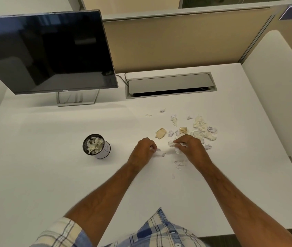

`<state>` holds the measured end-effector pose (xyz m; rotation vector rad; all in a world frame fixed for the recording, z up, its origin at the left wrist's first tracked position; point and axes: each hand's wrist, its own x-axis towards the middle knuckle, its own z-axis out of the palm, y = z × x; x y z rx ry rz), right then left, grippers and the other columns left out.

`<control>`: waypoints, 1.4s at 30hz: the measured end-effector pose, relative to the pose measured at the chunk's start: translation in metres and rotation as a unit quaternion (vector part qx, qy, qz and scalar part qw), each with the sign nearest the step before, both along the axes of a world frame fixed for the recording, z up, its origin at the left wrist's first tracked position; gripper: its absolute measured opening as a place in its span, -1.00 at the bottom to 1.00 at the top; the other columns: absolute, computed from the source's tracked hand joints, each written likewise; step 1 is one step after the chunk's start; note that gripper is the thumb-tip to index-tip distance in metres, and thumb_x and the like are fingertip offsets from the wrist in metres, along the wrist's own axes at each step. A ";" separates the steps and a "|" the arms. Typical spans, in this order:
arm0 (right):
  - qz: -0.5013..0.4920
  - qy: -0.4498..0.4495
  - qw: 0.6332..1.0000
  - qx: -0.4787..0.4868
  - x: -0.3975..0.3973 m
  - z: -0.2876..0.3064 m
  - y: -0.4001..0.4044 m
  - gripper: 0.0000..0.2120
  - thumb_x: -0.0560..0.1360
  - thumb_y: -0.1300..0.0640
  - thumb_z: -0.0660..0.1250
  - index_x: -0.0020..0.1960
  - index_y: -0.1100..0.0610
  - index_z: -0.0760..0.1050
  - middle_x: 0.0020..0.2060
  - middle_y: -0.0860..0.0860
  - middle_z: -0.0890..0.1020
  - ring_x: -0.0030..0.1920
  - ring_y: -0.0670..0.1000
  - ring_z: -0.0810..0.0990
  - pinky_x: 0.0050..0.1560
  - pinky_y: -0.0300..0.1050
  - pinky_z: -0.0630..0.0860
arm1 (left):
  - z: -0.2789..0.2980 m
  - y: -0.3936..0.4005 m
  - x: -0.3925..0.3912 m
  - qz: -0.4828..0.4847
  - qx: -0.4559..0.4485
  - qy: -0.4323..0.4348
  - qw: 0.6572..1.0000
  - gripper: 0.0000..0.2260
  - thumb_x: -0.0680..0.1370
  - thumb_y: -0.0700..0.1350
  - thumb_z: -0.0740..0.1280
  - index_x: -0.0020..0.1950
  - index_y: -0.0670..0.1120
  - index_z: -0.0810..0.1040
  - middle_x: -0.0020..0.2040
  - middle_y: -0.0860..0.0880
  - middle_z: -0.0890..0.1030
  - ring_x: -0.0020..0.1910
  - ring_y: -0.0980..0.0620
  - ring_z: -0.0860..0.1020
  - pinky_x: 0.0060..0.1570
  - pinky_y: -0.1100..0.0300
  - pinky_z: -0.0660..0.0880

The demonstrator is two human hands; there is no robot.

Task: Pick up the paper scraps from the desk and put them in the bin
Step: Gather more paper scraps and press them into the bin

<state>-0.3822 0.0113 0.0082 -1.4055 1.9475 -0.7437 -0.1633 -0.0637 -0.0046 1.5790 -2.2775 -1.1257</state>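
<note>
The left hand [144, 148] is curled nearly closed on the desk [52, 175], pinching a small white scrap [156, 150] at its fingertips. The right hand [188, 146], just right of it, is closed around a wad of crumpled white paper [172, 144]. Beyond and to the right of the right hand lies the loose pile of paper scraps [201, 128], white and cream, with a few bits [180, 164] nearer the person. The bin [97, 147], a small round container already holding scraps, stands well left of the left hand, in front of the monitor [45, 50].
</note>
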 end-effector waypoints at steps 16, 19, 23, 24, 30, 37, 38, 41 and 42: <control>0.016 -0.138 0.987 -0.085 0.076 0.059 -0.019 -0.85 0.49 0.24 0.44 -0.11 0.02 0.72 -0.13 -0.11 0.72 0.03 -0.12 0.67 0.02 -0.16 0.59 | 0.058 -0.013 0.106 0.084 -0.094 0.062 0.990 -0.87 0.52 -0.28 0.44 -0.12 -0.05 0.68 -0.11 0.06 0.58 -0.14 0.25 0.53 -0.12 0.50 0.36; 0.038 -0.143 0.985 -0.084 0.095 0.066 -0.027 -0.85 0.50 0.21 0.43 -0.11 -0.01 0.72 -0.15 -0.15 0.71 0.00 -0.13 0.67 -0.19 -0.28 0.59 | 0.065 -0.023 0.132 0.100 -0.103 0.049 0.988 -0.86 0.51 -0.27 0.46 -0.15 -0.03 0.70 -0.11 0.06 0.61 -0.15 0.24 0.56 -0.12 0.51 0.38; 0.054 -0.144 0.984 -0.090 0.120 0.073 -0.039 -0.88 0.48 0.24 0.47 -0.05 0.07 0.73 -0.13 -0.11 0.71 -0.03 -0.12 0.68 -0.12 -0.35 0.53 | 0.071 -0.040 0.166 0.107 -0.118 0.031 0.987 -0.85 0.49 -0.30 0.44 -0.11 -0.08 0.73 -0.11 0.04 0.63 -0.12 0.14 0.60 -0.11 0.46 0.43; 0.058 -0.146 0.984 -0.089 0.125 0.074 -0.043 -0.88 0.48 0.26 0.47 -0.03 0.11 0.73 -0.11 -0.07 0.71 -0.02 -0.07 0.68 -0.01 -0.23 0.56 | 0.072 -0.044 0.173 0.108 -0.121 0.025 0.986 -0.85 0.48 -0.31 0.43 -0.11 -0.08 0.74 -0.10 0.03 0.63 -0.11 0.13 0.59 -0.09 0.44 0.44; 0.090 -0.139 0.982 -0.086 0.157 0.077 -0.061 -0.89 0.48 0.24 0.50 -0.01 0.12 0.73 -0.09 -0.06 0.71 -0.01 -0.07 0.68 0.08 -0.09 0.59 | 0.061 -0.061 0.210 0.149 -0.083 -0.008 0.985 -0.83 0.46 -0.29 0.45 -0.04 -0.07 0.75 -0.03 -0.02 0.64 -0.09 0.04 0.59 -0.09 0.27 0.45; 0.135 -0.119 0.982 -0.061 0.189 0.067 -0.079 -0.87 0.45 0.22 0.50 -0.02 0.07 0.74 -0.09 -0.09 0.70 -0.03 -0.15 0.64 -0.02 -0.32 0.50 | 0.051 -0.052 0.218 0.267 0.031 0.199 0.942 -0.77 0.42 -0.18 0.54 0.00 0.10 0.72 -0.07 -0.01 0.72 -0.06 0.02 0.70 -0.06 0.18 0.64; 0.144 -0.115 0.981 -0.053 0.194 0.065 -0.082 -0.87 0.46 0.22 0.49 -0.02 0.06 0.74 -0.09 -0.09 0.70 -0.03 -0.14 0.64 -0.03 -0.34 0.48 | 0.050 -0.052 0.219 0.280 0.041 0.223 0.933 -0.76 0.43 -0.19 0.53 0.01 0.10 0.71 -0.07 -0.02 0.73 -0.04 0.01 0.71 -0.08 0.17 0.65; 0.156 -0.113 0.981 -0.033 0.207 0.063 -0.092 -0.87 0.47 0.19 0.49 -0.01 0.05 0.74 -0.10 -0.08 0.70 -0.05 -0.12 0.63 -0.07 -0.34 0.45 | 0.048 -0.052 0.225 0.307 0.030 0.270 0.912 -0.77 0.49 -0.26 0.48 0.02 0.05 0.69 -0.01 0.04 0.74 0.02 0.02 0.70 -0.15 0.34 0.59; 0.156 -0.111 0.981 -0.028 0.212 0.062 -0.096 -0.87 0.47 0.18 0.49 -0.01 0.05 0.74 -0.10 -0.07 0.70 -0.05 -0.11 0.63 -0.08 -0.33 0.45 | 0.047 -0.051 0.228 0.313 0.020 0.276 0.908 -0.78 0.50 -0.27 0.47 0.02 0.04 0.68 0.02 0.07 0.73 0.03 0.04 0.70 -0.14 0.37 0.57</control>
